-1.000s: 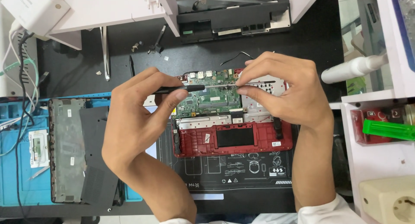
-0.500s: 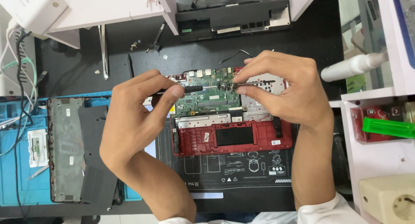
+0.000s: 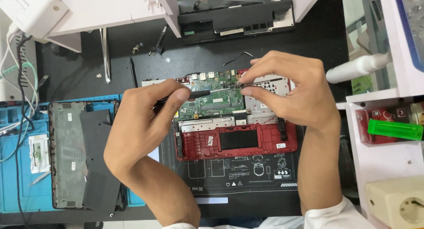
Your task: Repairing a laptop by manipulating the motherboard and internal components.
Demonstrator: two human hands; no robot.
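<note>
Both hands are over the opened laptop (image 3: 236, 138), a red-framed chassis lying near the middle of the black work mat (image 3: 247, 185), its green circuit board (image 3: 212, 98) exposed along the far side of the shell. The left hand (image 3: 141, 127) comes in from the near-left, thumb and forefinger pinched together on a slim black tool (image 3: 201, 94) that lies nearly flat, its tip reaching out over the board. The right hand (image 3: 293, 92) hovers over the far-right part of the chassis, fingers curled and closed on a thin pair of metal tweezers (image 3: 260, 82), the points aimed at the board's right end; what the points touch is too small to tell. A loose black wire (image 3: 236, 59) curls on the mat just beyond the laptop's far edge. Off to the left, the dark grey bottom cover (image 3: 81, 156) rests on a blue mat (image 3: 17, 176) at the table's left edge. At the far edge, another black laptop part (image 3: 234, 19) lies between white shelf legs. On the right, a white shelf unit (image 3: 384, 136) holds a bright green transparent block (image 3: 395, 129) in a red tray, with a white bottle (image 3: 357, 68) lying on its side beyond it, and a cream power socket (image 3: 397, 202) at the near-right corner.
</note>
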